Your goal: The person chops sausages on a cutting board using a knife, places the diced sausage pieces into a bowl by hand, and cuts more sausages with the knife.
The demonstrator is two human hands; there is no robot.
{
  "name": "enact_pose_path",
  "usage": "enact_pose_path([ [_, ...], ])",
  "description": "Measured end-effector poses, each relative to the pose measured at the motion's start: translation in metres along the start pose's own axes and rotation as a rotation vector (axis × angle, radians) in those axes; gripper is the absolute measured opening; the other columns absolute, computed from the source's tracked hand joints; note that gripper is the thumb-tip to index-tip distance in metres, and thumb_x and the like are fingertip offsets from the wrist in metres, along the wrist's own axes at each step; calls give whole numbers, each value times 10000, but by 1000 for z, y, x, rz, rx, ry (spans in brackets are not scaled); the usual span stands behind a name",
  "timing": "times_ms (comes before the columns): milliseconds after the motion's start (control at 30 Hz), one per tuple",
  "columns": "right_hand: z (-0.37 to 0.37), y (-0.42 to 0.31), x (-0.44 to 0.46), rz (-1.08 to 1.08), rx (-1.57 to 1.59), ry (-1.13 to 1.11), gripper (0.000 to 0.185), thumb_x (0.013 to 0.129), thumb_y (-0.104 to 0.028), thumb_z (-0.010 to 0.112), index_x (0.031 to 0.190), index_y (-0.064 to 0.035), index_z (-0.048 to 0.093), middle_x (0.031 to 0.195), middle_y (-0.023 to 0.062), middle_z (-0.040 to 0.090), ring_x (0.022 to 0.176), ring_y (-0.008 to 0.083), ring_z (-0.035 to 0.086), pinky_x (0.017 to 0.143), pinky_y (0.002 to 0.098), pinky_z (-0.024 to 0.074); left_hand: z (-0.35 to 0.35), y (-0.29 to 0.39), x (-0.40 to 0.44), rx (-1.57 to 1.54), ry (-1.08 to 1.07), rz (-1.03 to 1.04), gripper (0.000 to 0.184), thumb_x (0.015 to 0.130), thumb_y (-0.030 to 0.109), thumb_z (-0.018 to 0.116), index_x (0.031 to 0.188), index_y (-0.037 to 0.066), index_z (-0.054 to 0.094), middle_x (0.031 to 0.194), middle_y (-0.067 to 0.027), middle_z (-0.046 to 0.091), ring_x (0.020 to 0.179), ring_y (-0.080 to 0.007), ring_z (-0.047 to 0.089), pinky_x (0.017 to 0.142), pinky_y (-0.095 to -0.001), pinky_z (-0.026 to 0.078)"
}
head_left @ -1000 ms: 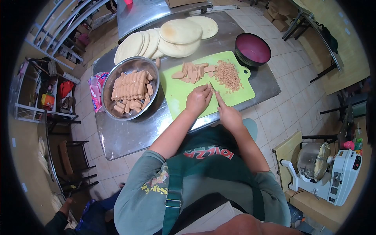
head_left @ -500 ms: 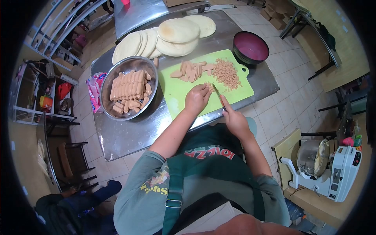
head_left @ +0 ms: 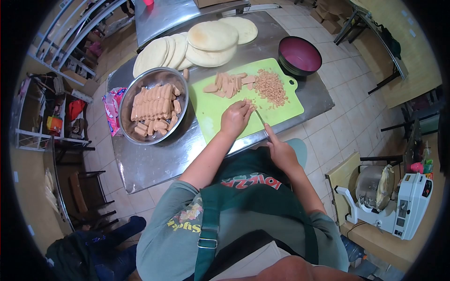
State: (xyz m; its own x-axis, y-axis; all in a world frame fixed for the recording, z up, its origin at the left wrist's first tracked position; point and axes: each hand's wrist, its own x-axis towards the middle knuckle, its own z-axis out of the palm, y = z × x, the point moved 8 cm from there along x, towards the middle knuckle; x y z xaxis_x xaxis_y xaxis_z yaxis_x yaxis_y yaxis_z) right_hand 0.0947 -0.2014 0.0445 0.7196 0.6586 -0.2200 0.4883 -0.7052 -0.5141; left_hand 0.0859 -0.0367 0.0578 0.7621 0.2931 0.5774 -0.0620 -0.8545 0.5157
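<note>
My right hand [head_left: 282, 151] is closed around the handle of a knife [head_left: 260, 117], whose blade rests at the green cutting board [head_left: 208, 119]. Curled fingers of my left hand [head_left: 235, 117] press on sausage pieces [head_left: 250, 103] beside the blade tip; part of what they hold is hidden. Farther back on the board lie long sausage slices [head_left: 228, 85] and, to their right, a heap of finely diced sausage [head_left: 271, 89]. Left of the board, a steel bowl [head_left: 186, 100] holds whole and broken sausages [head_left: 152, 103].
Round flat dough bases [head_left: 213, 36] overlap along the table's back. A dark bowl with a purple inside [head_left: 300, 56] stands at the back right corner. A pink plastic wrapper [head_left: 112, 107] lies by the steel bowl. A white machine [head_left: 410, 206] sits at right; another person [head_left: 93, 253] is at lower left.
The knife blade has swung and dropped nearer the board, its tip now closer to my left fingers. My right hand has shifted slightly down; my left hand stays in place.
</note>
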Motion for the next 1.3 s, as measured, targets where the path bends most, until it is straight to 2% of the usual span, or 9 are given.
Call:
enact_pose_path([
  [100,-5,3,-2,10,34,-36,572,877,-149,466,1401,-230,252,754,264,595,714,435,578,655,490,438,-5,7,-1,28,20,49,157,773,108,624,879,-3,657,914,-135,640,809,-270,621,678,-346,518],
  [200,-16,-10,7,-208,216,154,568,879,-152,461,1402,-221,252,764,266,595,734,438,576,668,493,436,-4,8,-4,45,5,74,172,778,90,606,906,-19,647,933,-149,639,841,-271,622,700,-341,521],
  [300,-13,-23,28,-189,227,148,572,882,-156,456,1407,-206,235,767,272,593,737,443,571,679,497,434,-2,5,-4,47,-24,54,188,751,68,623,925,7,660,977,-142,633,785,-282,626,670,-344,522],
  [367,5,-18,42,-18,58,-1,587,880,-159,463,1412,-196,219,744,265,595,713,437,575,668,497,437,-2,4,-2,44,-28,50,185,750,69,624,920,7,661,969,-143,634,781,-284,626,669,-343,523],
  [467,9,-20,36,0,-37,-10,602,876,-160,471,1415,-208,207,718,256,595,686,426,579,646,494,441,-2,2,-3,31,-30,34,170,750,72,627,903,7,664,951,-141,639,774,-284,627,667,-341,523],
  [800,-3,-4,0,-20,16,0,566,879,-146,464,1400,-223,258,730,263,593,694,422,579,637,477,444,-3,-8,-2,-51,-71,34,161,758,115,647,895,38,683,947,-150,649,792,-290,635,704,-354,522],
  [867,-16,-12,7,-166,162,155,566,883,-150,456,1403,-236,247,748,276,588,716,428,577,663,481,441,-4,-8,-1,-44,-85,27,163,757,117,647,895,37,683,942,-149,650,791,-290,635,704,-353,522],
  [967,-14,-21,32,-21,48,-2,572,885,-154,454,1405,-247,235,761,275,591,727,427,579,686,487,437,-4,-5,-1,-43,-101,25,162,755,117,648,890,36,684,938,-146,651,790,-289,636,703,-352,522],
  [1300,6,-13,10,-20,-81,10,595,867,-135,480,1403,-249,249,720,250,595,680,415,585,622,484,445,-4,-6,-2,-40,-84,-22,142,752,110,653,863,29,687,910,-134,653,767,-282,634,680,-348,521],
])
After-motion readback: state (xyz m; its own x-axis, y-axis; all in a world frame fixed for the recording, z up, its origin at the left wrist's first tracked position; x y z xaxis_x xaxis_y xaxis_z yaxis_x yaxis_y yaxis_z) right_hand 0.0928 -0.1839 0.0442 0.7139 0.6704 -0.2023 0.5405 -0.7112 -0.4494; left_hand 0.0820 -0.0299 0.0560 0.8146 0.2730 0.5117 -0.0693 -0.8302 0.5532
